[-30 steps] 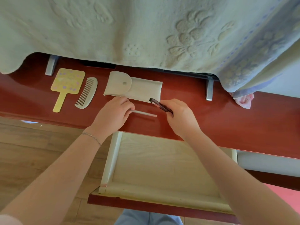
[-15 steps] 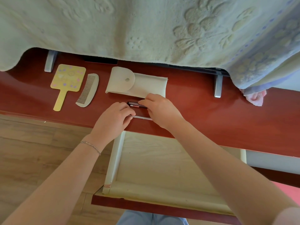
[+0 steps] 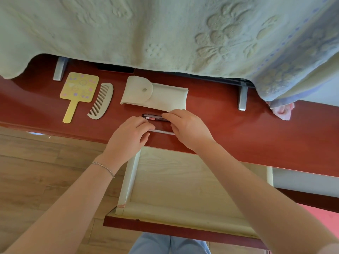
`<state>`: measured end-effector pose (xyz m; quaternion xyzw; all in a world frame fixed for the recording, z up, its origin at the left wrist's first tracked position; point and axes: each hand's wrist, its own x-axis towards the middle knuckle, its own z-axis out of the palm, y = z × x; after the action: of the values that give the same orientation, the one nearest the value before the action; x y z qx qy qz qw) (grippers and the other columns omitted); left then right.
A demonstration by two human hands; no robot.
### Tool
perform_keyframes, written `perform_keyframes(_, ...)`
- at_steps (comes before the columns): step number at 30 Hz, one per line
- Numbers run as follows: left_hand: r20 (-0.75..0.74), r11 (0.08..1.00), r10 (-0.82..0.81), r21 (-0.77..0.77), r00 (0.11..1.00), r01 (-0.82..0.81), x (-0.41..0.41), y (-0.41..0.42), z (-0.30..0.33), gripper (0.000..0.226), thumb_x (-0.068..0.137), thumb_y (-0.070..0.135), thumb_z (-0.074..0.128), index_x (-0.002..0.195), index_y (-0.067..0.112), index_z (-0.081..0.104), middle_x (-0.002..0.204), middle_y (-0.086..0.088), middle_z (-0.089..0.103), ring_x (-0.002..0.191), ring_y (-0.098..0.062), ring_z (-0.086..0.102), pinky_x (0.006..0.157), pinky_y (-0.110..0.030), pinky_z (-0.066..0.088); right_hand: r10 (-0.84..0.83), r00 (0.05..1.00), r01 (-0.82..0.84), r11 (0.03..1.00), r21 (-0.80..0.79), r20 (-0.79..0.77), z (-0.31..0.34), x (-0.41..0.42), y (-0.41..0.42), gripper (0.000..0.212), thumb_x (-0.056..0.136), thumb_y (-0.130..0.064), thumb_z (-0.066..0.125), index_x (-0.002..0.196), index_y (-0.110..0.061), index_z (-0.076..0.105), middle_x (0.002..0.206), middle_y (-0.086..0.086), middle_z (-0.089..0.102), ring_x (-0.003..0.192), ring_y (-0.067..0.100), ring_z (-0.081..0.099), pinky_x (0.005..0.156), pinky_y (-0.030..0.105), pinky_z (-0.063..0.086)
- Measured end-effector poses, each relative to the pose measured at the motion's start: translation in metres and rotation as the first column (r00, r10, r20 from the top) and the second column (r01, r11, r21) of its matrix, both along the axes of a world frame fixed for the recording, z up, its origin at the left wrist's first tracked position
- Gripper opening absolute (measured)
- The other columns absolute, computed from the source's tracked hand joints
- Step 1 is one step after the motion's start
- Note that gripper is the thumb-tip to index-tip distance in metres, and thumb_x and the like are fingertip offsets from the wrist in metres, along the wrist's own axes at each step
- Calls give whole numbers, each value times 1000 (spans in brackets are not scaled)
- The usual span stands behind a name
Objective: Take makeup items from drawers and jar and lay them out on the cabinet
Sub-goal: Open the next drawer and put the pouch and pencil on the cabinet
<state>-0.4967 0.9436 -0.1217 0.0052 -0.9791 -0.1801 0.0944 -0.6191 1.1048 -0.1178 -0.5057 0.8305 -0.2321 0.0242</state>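
Note:
On the red cabinet top (image 3: pixel 256 132) a dark makeup pen (image 3: pixel 153 117) lies flat just in front of a cream snap pouch (image 3: pixel 156 95). My right hand (image 3: pixel 187 127) pinches the pen's right end with curled fingers. A thin white stick (image 3: pixel 162 132) lies nearer the cabinet's front edge. Its left end goes under the curled fingers of my left hand (image 3: pixel 131 136), and its right end runs under my right hand. A yellow hand mirror (image 3: pixel 78 92) and a pale comb (image 3: pixel 101 100) lie side by side at the left.
Below my hands a pale wooden drawer (image 3: pixel 183 189) stands pulled out with nothing seen inside. A light green blanket (image 3: pixel 165 33) hangs over the back of the cabinet. A pink cloth (image 3: pixel 282 111) sits at the right, and two metal feet (image 3: pixel 242 99) stand on the top.
My right hand has carried the dark pen left and lowered it onto the cabinet in front of the pouch. My left hand has stayed on the white stick.

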Motion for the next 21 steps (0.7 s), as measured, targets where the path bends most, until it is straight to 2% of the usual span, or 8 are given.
perform_keyframes(4,-78,999,-36,-22,996,35,15,19,10,21,76,7,69,97,8,69,91,-5,64,83,-22,60,69,-30,50,-111,994,112,991,-72,12,10,18,42,28,83,-5,54,108,-6,67,97,9,68,82,29,63,68,39,56)
perform_keyframes(6,-61,993,-112,-38,992,109,24,37,7,24,76,12,68,100,9,67,95,-4,64,87,-22,60,74,-33,51,-137,990,135,989,-60,-17,8,34,69,30,83,-14,53,108,-7,67,99,7,67,90,28,63,73,36,56)
perform_keyframes(8,-10,982,-187,-37,982,186,33,58,1,29,76,17,68,104,10,65,101,-4,63,95,-22,60,80,-36,51,-142,988,144,989,19,-59,2,54,96,35,83,-22,54,113,-9,65,109,7,66,105,28,61,83,37,52)
perform_keyframes(11,56,971,-235,-23,970,237,43,84,-5,39,79,32,64,113,12,61,113,-3,61,108,-21,56,91,-38,49,-151,985,166,956,240,-83,-5,80,130,50,84,-42,43,123,-15,58,126,4,59,122,25,51,93,40,46)
perform_keyframes(14,164,942,-319,-53,934,331,55,105,-10,57,82,53,49,125,16,53,126,0,56,121,-18,47,102,-39,41,-124,988,151,910,387,-92,-8,105,155,61,80,-56,39,129,-20,49,134,1,54,126,22,48,98,42,45)
perform_keyframes(16,270,906,-373,-99,888,411,66,117,-17,71,80,66,41,133,18,46,135,1,50,129,-17,41,107,-41,34,-88,992,121,877,466,-92,-12,120,169,70,77,-63,38,134,-22,44,138,-1,50,129,20,44,104,40,39)
perform_keyframes(18,337,874,-410,-119,847,470,77,125,-27,81,76,72,39,134,17,45,139,1,47,134,-18,34,112,-41,27,-62,997,77,862,501,-47,-18,135,180,80,76,-71,36,139,-23,39,143,-2,45,132,20,39,110,40,26)
perform_keyframes(21,380,844,-452,-111,807,525,91,132,-39,90,70,78,42,132,14,49,139,-1,46,136,-20,26,109,-41,17,-17,1000,7,825,565,11,-31,153,190,95,70,-81,33,145,-22,28,145,-2,41,133,21,39,107,40,17)
